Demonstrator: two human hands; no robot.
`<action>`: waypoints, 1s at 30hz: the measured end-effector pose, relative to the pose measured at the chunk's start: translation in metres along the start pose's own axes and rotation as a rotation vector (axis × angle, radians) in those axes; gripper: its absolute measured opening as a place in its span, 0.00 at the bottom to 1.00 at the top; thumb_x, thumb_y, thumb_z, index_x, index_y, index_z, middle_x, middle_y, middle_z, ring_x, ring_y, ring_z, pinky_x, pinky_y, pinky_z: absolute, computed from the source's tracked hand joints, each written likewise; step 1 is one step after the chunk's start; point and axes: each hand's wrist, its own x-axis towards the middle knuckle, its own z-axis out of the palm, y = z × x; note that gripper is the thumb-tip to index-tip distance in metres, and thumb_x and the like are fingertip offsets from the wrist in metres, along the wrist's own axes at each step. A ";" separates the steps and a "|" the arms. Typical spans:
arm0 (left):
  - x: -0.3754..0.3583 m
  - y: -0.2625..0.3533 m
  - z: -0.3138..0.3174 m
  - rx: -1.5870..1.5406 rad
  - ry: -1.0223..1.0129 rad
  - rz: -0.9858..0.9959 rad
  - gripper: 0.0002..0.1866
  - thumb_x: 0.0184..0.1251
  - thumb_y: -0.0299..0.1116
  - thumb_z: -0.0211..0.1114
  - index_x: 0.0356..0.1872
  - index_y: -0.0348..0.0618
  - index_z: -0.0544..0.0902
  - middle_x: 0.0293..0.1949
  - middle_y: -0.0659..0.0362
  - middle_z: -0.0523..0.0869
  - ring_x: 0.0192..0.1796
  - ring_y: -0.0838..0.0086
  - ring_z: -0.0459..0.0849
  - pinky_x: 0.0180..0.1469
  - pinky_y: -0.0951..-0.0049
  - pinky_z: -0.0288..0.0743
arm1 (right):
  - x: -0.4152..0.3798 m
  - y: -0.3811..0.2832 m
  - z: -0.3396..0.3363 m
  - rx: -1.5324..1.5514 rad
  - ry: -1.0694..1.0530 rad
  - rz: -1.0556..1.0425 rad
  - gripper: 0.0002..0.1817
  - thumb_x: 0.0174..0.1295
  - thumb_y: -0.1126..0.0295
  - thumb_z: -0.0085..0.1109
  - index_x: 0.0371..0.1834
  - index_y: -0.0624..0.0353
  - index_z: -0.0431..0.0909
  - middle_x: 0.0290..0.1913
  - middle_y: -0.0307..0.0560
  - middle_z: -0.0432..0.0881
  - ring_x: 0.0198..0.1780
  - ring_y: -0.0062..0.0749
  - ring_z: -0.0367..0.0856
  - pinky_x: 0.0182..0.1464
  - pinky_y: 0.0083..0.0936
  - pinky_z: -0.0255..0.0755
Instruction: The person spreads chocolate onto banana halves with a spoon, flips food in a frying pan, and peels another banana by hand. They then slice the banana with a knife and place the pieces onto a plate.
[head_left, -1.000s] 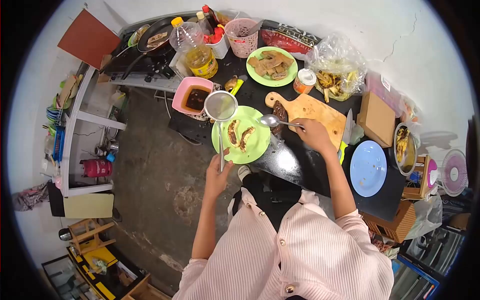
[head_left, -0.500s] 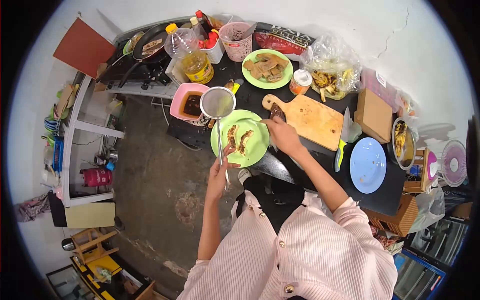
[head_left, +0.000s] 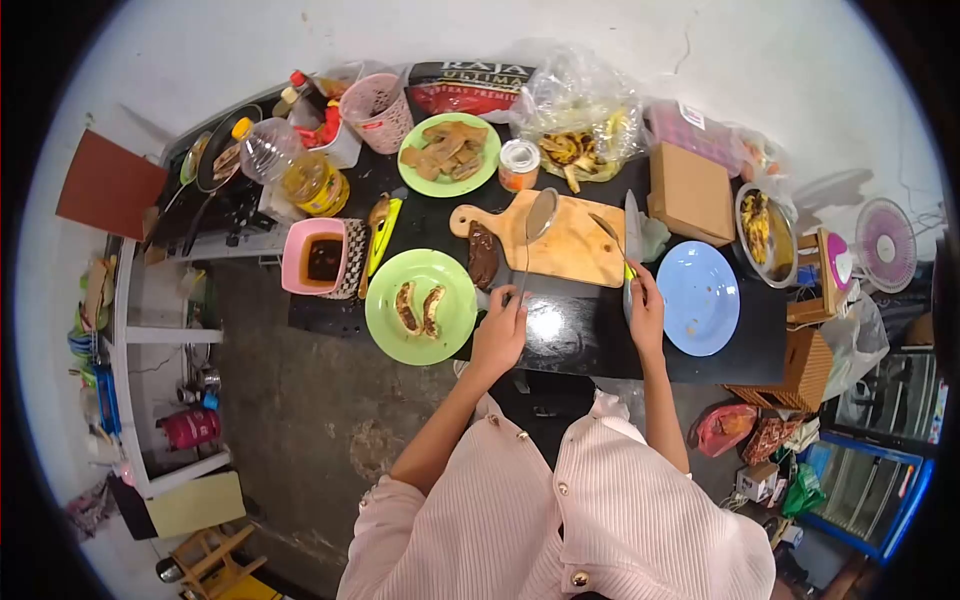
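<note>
My left hand (head_left: 500,335) is closed round the handle of a fine-mesh strainer (head_left: 541,214), whose round head, seen nearly edge-on, overlaps the wooden cutting board (head_left: 585,245). In my right hand (head_left: 647,305) is a slim, dark-tipped utensil (head_left: 605,229), slanting up left over the board's right end. A large knife (head_left: 631,228) with a lime handle lies right beside those fingers. Left of my left hand, a green plate (head_left: 385,325) holds two pale banana pieces (head_left: 432,310) with brown streaks. A dark brown packet (head_left: 485,255) touches the board's left side.
A blue plate (head_left: 705,300) with crumbs is at the right, near a cardboard box (head_left: 692,193). Behind the board stand an open can (head_left: 519,166) and a green plate (head_left: 413,185) of brown flat pieces. A pink bowl (head_left: 291,257) of dark liquid and an oil bottle (head_left: 315,185) stand left.
The view has swung right. My left hand has carried the strainer from over the green plate to the board, and my right hand has moved right from the plate toward the large knife.
</note>
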 end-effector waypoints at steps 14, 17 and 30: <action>0.046 0.002 0.070 0.459 0.009 0.113 0.40 0.49 0.18 0.57 0.68 0.34 0.55 0.61 0.44 0.60 0.49 0.53 0.70 0.34 0.68 0.82 | -0.020 0.033 -0.021 0.038 0.044 0.137 0.16 0.68 0.73 0.43 0.57 0.62 0.72 0.54 0.53 0.76 0.55 0.36 0.74 0.58 0.25 0.64; 0.048 0.005 0.075 0.476 0.031 0.094 0.41 0.48 0.19 0.59 0.68 0.33 0.55 0.61 0.43 0.60 0.50 0.52 0.70 0.35 0.68 0.82 | -0.018 0.043 -0.020 -0.006 0.011 0.071 0.16 0.70 0.71 0.43 0.59 0.60 0.71 0.52 0.43 0.76 0.48 0.23 0.72 0.53 0.19 0.64; 0.000 0.017 0.052 -0.130 0.246 0.017 0.35 0.54 0.23 0.67 0.64 0.35 0.63 0.61 0.47 0.66 0.50 0.60 0.81 0.49 0.68 0.76 | -0.022 0.040 -0.006 -0.243 -0.083 -0.015 0.21 0.66 0.77 0.37 0.63 0.62 0.63 0.46 0.58 0.66 0.47 0.53 0.69 0.53 0.37 0.63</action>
